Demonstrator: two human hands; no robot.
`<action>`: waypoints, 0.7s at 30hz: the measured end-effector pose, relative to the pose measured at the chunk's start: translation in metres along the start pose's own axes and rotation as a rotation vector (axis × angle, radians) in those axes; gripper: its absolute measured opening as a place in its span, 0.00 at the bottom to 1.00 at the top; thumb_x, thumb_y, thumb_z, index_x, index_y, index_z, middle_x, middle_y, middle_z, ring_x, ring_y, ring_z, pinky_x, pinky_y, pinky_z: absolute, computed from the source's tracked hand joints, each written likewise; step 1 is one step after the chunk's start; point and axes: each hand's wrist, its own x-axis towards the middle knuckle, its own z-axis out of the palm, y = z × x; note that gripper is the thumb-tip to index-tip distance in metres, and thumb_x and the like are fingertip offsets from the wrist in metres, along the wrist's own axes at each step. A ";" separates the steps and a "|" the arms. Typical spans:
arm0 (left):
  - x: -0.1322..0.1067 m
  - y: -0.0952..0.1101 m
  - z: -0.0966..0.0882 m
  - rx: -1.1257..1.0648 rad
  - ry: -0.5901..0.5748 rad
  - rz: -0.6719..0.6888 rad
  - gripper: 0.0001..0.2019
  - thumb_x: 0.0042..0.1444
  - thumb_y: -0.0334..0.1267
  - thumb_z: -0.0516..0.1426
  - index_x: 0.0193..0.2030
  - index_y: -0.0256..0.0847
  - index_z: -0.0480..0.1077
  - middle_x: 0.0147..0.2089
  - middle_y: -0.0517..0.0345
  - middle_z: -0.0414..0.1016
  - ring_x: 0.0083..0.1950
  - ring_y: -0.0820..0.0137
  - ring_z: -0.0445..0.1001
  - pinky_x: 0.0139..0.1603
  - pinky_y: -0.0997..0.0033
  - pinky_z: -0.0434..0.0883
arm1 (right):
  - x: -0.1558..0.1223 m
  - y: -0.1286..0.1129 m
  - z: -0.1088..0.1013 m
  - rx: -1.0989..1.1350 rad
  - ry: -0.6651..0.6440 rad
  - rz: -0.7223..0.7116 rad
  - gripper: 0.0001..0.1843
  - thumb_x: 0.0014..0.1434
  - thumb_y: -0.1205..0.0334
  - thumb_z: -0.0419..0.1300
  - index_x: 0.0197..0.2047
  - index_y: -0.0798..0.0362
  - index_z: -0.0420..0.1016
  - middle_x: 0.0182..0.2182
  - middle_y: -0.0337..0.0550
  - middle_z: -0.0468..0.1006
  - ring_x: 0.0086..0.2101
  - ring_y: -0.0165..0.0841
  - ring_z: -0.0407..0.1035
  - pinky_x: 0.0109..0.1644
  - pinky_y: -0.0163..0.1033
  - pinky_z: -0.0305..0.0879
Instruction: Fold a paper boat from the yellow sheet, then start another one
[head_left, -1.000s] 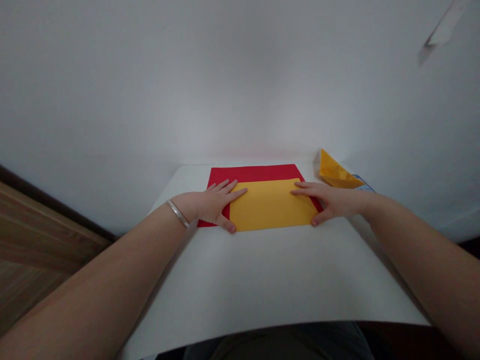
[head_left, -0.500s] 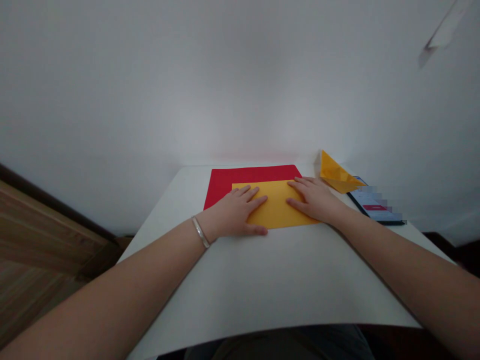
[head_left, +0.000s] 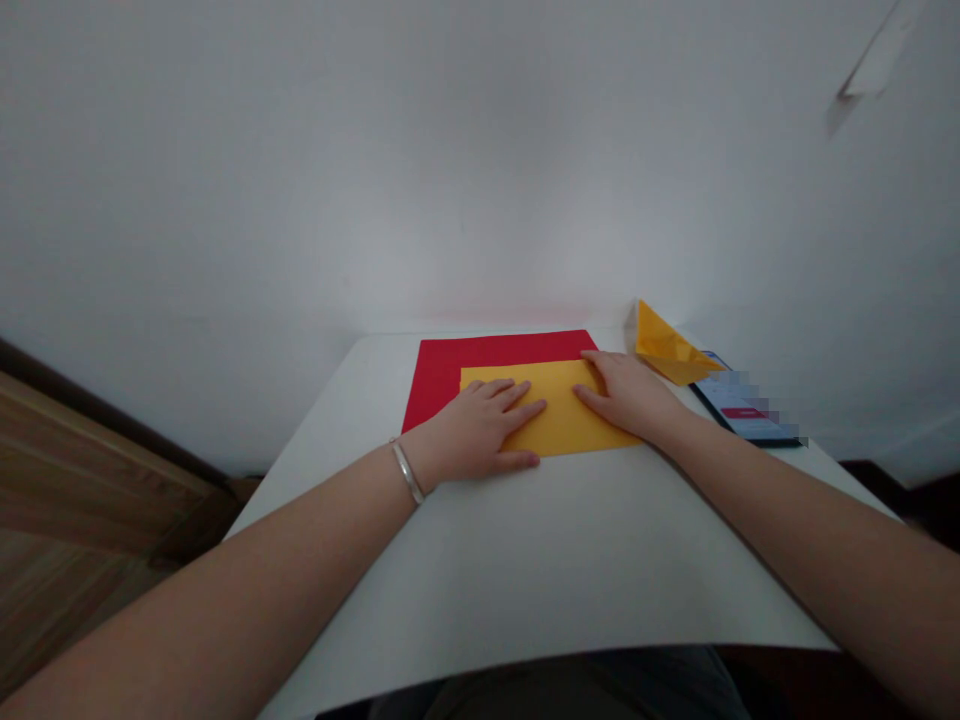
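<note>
A folded yellow paper (head_left: pixel 559 415) lies on a red sheet (head_left: pixel 450 370) near the far edge of the white table (head_left: pixel 540 560). My left hand (head_left: pixel 480 435) lies flat on the yellow paper's left part, fingers stretched out and thumb along the near edge. My right hand (head_left: pixel 626 395) lies flat on its right part, fingers pointing left and apart. Neither hand grips anything. A silver bangle (head_left: pixel 406 470) sits on my left wrist.
A folded yellow paper shape (head_left: pixel 664 345) stands at the table's far right corner. A phone (head_left: pixel 742 405) with a lit screen lies right of my right hand. A white wall stands behind the table. Wooden floor (head_left: pixel 67 500) shows at the left.
Both hands have slid inward from the yellow paper's outer edges toward its middle. The phone, earlier hidden by my right arm, has come into view.
</note>
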 end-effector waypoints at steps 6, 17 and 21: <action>0.001 -0.002 0.005 -0.031 0.017 0.000 0.33 0.61 0.60 0.44 0.69 0.44 0.50 0.70 0.44 0.50 0.68 0.54 0.52 0.65 0.53 0.49 | -0.001 -0.004 -0.003 0.035 0.006 0.013 0.31 0.59 0.49 0.51 0.60 0.59 0.64 0.54 0.56 0.72 0.50 0.47 0.68 0.55 0.50 0.63; -0.001 -0.002 0.006 -0.078 0.056 -0.020 0.39 0.58 0.64 0.44 0.69 0.40 0.48 0.70 0.44 0.49 0.69 0.55 0.50 0.66 0.53 0.49 | -0.006 -0.003 -0.007 0.579 0.057 0.065 0.27 0.57 0.53 0.55 0.59 0.50 0.63 0.50 0.48 0.75 0.47 0.41 0.71 0.50 0.48 0.68; -0.002 0.000 0.002 -0.074 0.078 -0.023 0.39 0.60 0.62 0.44 0.70 0.38 0.45 0.71 0.44 0.47 0.69 0.56 0.51 0.65 0.55 0.51 | -0.004 0.004 -0.002 0.786 0.018 0.197 0.29 0.58 0.53 0.54 0.62 0.47 0.60 0.43 0.47 0.79 0.38 0.43 0.75 0.42 0.50 0.72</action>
